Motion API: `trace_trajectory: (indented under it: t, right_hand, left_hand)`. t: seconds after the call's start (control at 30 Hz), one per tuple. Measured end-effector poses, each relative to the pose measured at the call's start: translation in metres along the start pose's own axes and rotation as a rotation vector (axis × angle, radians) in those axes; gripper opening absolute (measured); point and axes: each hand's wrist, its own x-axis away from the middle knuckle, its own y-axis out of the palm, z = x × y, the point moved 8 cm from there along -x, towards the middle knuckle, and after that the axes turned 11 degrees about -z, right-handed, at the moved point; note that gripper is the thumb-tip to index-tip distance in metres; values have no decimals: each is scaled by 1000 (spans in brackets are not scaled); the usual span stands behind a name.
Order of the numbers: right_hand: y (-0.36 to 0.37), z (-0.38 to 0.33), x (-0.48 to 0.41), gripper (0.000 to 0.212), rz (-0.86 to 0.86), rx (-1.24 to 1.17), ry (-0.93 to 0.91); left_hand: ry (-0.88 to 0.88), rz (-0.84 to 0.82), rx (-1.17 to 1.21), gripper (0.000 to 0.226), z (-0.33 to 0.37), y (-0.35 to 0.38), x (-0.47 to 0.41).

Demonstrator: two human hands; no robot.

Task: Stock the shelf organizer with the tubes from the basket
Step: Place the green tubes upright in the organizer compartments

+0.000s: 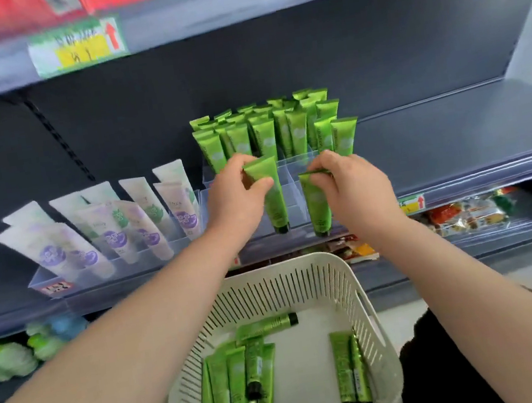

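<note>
A clear shelf organizer (292,177) on the middle shelf holds several upright green tubes (268,132) in its back rows. My left hand (239,194) pinches the flat end of a green tube (274,200) that hangs cap down over the organizer's front row. My right hand (348,186) pinches the top of another green tube (318,207), also cap down, at the front right. Below them a white slotted basket (363,293) holds several more green tubes (239,382) lying flat.
A second clear organizer (74,279) to the left holds several white and purple tubes (114,229). The dark shelf (452,127) stretches right of the green tubes. An upper shelf edge with price tags (78,46) hangs overhead. Packaged goods (464,214) lie on the shelf below.
</note>
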Motion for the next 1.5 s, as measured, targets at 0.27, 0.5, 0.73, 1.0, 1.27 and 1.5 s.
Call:
trace_trajectory:
  t: [0.27, 0.5, 0.73, 1.0, 1.27, 1.5]
  right_hand:
    - [-35, 35, -44, 18, 131, -66, 40]
    - [-29, 65, -45, 17, 201, -192, 81]
    - [-18, 55, -56, 16, 156, -118, 24]
    - [-24, 39, -83, 15, 242, -91, 14]
    - [5, 30, -131, 22, 63, 144, 56]
    - [30, 38, -135, 20, -52, 312, 102]
  left_hand:
    - [16, 93, 40, 19, 34, 16, -86]
    - [-27, -66, -214, 26, 26, 64, -130]
    - [-60, -148, -325, 33, 5, 81, -146]
    - [-28, -18, -244, 39, -4, 43, -122]
    - [75, -95, -327, 31, -9, 25, -78]
    - [210, -266, -606, 31, -10, 34, -66]
